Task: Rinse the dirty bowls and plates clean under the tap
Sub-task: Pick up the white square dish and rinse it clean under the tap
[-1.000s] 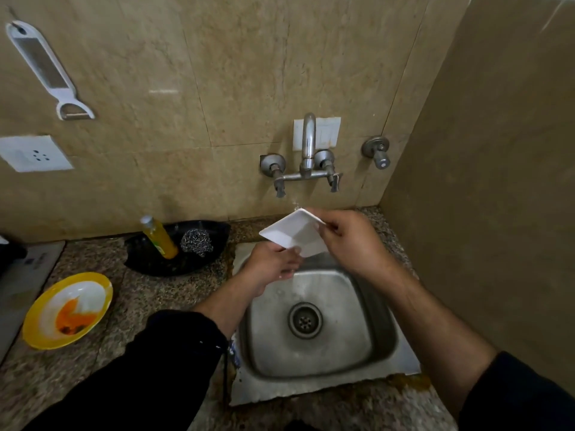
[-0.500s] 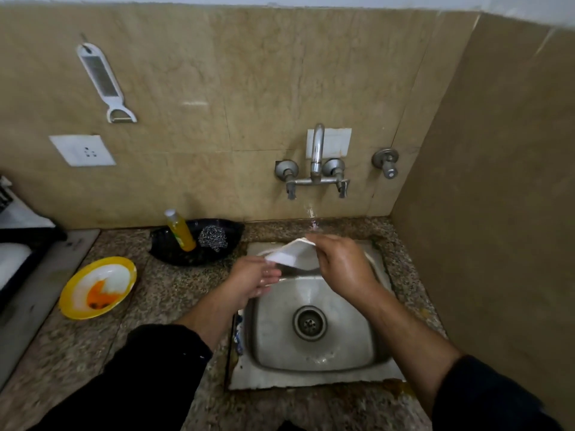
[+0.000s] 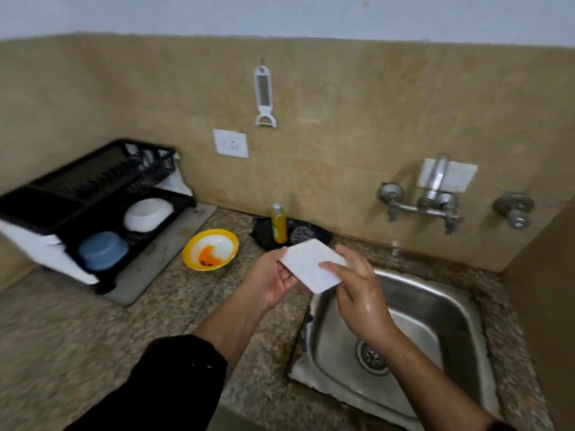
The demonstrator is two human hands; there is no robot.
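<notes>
A small white square plate [image 3: 306,264] is held over the counter just left of the steel sink [image 3: 435,306]. My left hand [image 3: 269,279] grips its left edge from below. My right hand [image 3: 357,287] holds its right side, thumb lying on top. A thin stream of water falls from the wall tap [image 3: 435,188] to the right of the plate. A yellow bowl [image 3: 210,249] with orange food residue sits on the counter to the left.
A black dish rack [image 3: 93,194] at the far left holds a white bowl [image 3: 148,214] and a blue bowl [image 3: 102,249]. A black tray [image 3: 314,231] behind the plate carries a yellow soap bottle [image 3: 278,223] and a steel scrubber [image 3: 298,234]. A tiled side wall stands right of the sink.
Both hands have carried the white plate out from under the tap, leftward past the sink's edge. The view has swung left, bringing the dish rack into sight.
</notes>
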